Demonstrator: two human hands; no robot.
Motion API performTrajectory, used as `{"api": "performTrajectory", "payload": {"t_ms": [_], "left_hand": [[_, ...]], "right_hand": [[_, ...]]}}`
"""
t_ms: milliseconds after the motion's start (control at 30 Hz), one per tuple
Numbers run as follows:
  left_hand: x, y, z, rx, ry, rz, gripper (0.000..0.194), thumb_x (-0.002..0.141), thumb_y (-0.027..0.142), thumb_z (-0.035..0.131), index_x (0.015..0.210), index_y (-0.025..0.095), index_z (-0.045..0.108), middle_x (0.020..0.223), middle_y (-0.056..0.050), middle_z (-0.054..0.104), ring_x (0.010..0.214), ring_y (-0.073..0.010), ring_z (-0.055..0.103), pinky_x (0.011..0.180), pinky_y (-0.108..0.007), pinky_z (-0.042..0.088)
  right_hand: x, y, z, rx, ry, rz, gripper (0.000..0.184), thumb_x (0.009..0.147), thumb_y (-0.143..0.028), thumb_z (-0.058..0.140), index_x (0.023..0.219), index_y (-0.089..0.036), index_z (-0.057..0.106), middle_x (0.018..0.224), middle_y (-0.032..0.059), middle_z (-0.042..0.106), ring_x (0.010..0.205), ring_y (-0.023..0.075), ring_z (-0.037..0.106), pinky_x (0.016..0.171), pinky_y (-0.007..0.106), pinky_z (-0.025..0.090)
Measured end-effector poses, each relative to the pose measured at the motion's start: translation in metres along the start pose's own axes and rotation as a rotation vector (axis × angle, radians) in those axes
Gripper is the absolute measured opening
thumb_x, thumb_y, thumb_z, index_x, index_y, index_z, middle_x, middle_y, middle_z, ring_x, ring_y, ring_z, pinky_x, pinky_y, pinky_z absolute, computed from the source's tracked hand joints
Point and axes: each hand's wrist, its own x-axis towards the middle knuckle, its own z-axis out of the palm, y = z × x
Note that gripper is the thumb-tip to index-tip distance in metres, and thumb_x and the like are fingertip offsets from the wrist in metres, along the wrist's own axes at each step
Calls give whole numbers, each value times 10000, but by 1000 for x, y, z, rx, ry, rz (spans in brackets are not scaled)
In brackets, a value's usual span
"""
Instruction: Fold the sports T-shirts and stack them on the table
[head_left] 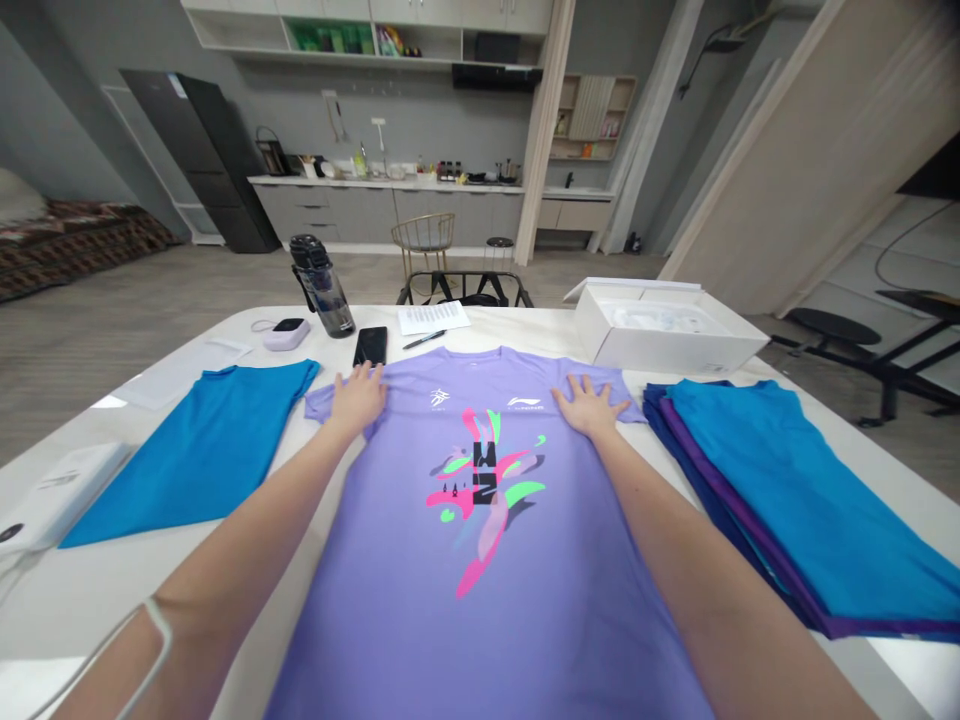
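A purple T-shirt [405, 560] with a bright pink, green and black print lies spread face up on the white table, its neckline pointing away from me. My left hand [358, 398] rests on the sleeve at the left shoulder, fingers spread. On the other shoulder my right hand [589, 406] lies flat, its fingers also apart. Just beyond my left fingertips is a black phone [370, 346]. The shirt's lower hem runs out of view at the bottom.
A blue folded shirt [202, 450] lies at left; a stack of folded shirts [810, 500] lies at right. Behind are a white open box [667, 345], a water bottle [324, 290], a purple device [286, 334], a pen [424, 339] and paper [433, 317]. A white box [64, 495] sits front left.
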Motion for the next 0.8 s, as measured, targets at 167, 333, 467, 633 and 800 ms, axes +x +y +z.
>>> {"api": "performTrajectory", "payload": {"t_ms": [167,333,467,633,800], "left_hand": [[4,74,10,-175,-203,115,650,1006,584,213,1536,267,412,1642,-127,321,1498,-365,294,1162,-656,225],[10,100,22,-213,-176,-44,800,948,706,199,1592,250,328,1684,-127,193,1543,-408,140,1192,-686,87],[13,103,26,-221,-138,-84,847,916,750,204,1595,258,325,1688,-115,178,1551,-399,109,1202,-682,29],[11,104,27,-232,-102,-76,836,927,731,178,1598,254,318,1688,-101,186,1555,-382,106,1215,-659,33],[11,105,30,-221,-100,-86,792,947,701,152,1602,281,302,1693,-70,182,1562,-345,104,1225,-640,38]], "right_hand": [[5,0,1,23,0,-3,850,898,-812,139,1617,-368,231,1705,2,124,1514,491,32,1104,800,-31],[11,-1,-1,25,-17,0,862,887,-826,156,1617,-373,225,1706,8,118,1505,515,29,1084,816,-56],[23,-9,-9,30,-54,33,856,889,-826,150,1616,-380,222,1708,32,103,1491,549,44,1060,828,-79],[25,-40,-14,49,-16,136,816,963,-718,168,1598,-234,334,1674,172,194,1492,537,90,1072,801,-105],[3,-80,8,239,257,-178,651,1032,-546,262,1546,-175,411,1655,162,261,1533,338,166,1188,670,30]]}}
